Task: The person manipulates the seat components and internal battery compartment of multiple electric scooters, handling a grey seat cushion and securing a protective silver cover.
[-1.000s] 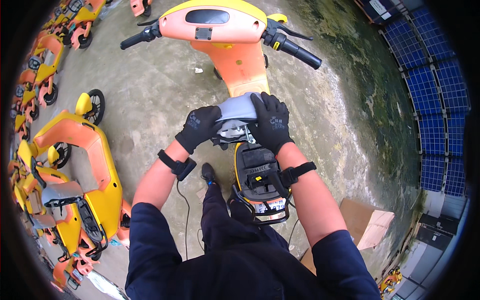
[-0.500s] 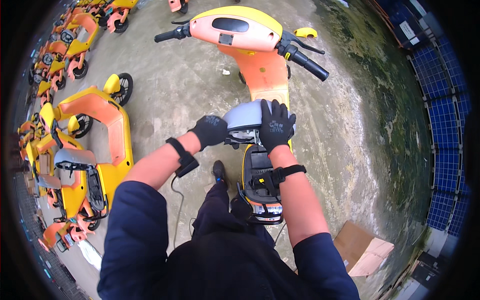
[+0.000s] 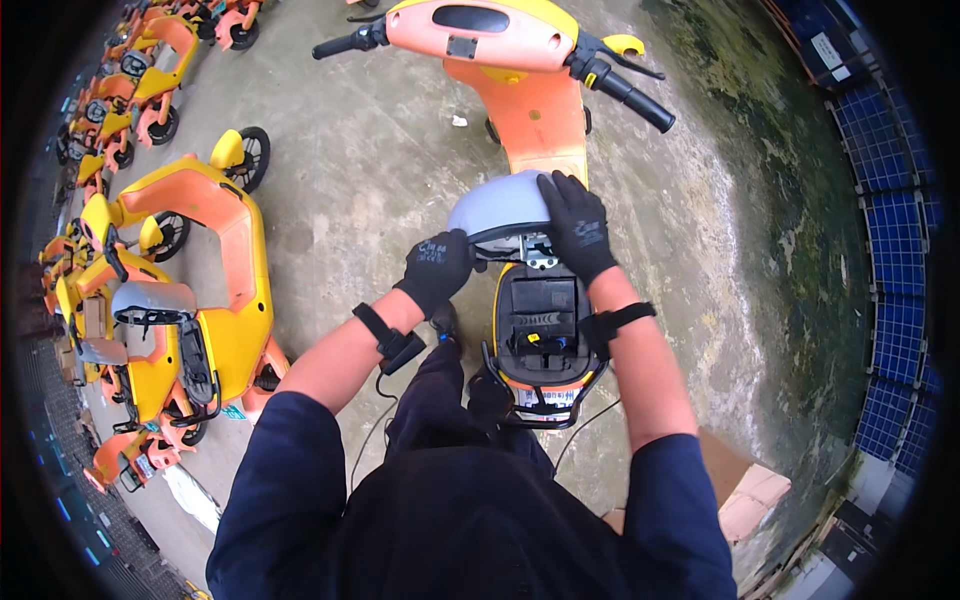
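Observation:
The grey scooter seat [image 3: 498,205] is tilted up at the front of its opening, with a metal hinge bracket [image 3: 538,250] showing beneath it. My left hand [image 3: 440,268], in a black glove, grips the seat's left lower edge; the fingertips are partly hidden. Over the seat's right side lies my gloved right hand [image 3: 580,225], its fingers bent around the edge. Below the seat, the open compartment holds a black battery [image 3: 540,300] with a small yellow tag. The orange-and-yellow scooter [image 3: 545,115] stands upright, its handlebar [image 3: 480,35] pointing away from me.
Several similar scooters stand at the left, the nearest being a yellow-and-orange scooter [image 3: 250,270]. A cardboard box [image 3: 750,495] lies at the lower right. Blue mesh panels [image 3: 893,255] line the right side. A cable [image 3: 590,428] hangs beside the scooter's rear.
My left hand has moved down and right along the seat's lower edge. My right hand has shifted further onto the seat's right side. More of the battery compartment and hinge shows now.

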`<state>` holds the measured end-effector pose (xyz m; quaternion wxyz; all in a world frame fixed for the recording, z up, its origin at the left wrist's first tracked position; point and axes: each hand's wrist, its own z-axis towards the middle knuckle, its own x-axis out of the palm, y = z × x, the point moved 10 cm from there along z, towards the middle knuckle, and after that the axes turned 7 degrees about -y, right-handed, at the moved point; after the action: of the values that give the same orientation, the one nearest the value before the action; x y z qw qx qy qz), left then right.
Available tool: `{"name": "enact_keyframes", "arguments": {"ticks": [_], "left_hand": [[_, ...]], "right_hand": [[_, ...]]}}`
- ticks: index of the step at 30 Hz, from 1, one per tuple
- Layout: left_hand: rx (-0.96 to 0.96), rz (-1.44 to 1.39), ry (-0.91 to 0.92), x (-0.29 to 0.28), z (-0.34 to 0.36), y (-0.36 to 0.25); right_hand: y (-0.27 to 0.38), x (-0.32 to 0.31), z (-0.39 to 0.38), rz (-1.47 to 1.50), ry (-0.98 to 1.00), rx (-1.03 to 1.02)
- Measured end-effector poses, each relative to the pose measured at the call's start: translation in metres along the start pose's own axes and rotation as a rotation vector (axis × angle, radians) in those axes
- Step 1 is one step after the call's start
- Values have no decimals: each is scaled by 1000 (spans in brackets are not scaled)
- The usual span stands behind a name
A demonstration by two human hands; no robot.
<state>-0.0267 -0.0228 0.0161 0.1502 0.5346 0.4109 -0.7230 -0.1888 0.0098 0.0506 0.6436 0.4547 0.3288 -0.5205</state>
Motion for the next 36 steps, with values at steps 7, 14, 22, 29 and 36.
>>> {"name": "enact_keyframes", "arguments": {"ticks": [7, 14, 22, 29, 36], "left_hand": [[-217, -620, 614, 27, -94, 5], [-1359, -1667, 601, 144, -105, 73], [-1285, -1815, 489, 234, -167, -10], [-1298, -1423, 147, 291, -231, 30], [-1117, -1053, 242, 307, -227, 92]], "right_hand": [[13, -28, -23, 136, 0, -58], [37, -40, -107, 344, 225, 127], [-47, 17, -231, 269, 129, 1030], [-24, 34, -249, -144, 144, 731], [-47, 43, -258, -53, 315, 702]]}}
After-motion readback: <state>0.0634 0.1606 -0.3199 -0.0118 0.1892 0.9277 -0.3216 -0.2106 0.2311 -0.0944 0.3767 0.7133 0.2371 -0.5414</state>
